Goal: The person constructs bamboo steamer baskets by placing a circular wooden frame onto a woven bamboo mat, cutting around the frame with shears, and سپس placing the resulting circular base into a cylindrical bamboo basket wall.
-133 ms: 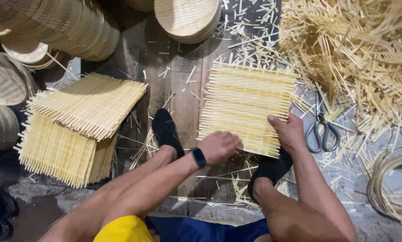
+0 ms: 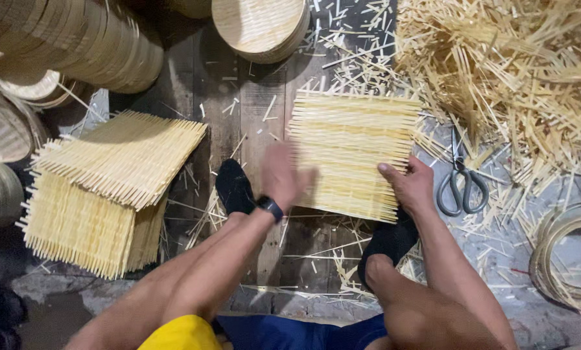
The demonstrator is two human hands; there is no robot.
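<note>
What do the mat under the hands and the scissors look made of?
Mat: pale, unfinished bamboo or similar split strips, woven; loose ends bristle at its edges. Scissors: dull grey metal, handles included, apparently uncoated. The left hand is blurred over the mat; the right hand rests on its edge.

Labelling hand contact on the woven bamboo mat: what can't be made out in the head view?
- Left hand: motion-blurred, finger pose and contact with the woven mat unclear.
- Right hand: fingertips curl under the mat's edge, hidden.
- Mat's near edge: partly covered by both hands.
- Scissors: blade tips buried in bamboo strips.
- Coiled hoops: cut off at the right edge.
</note>
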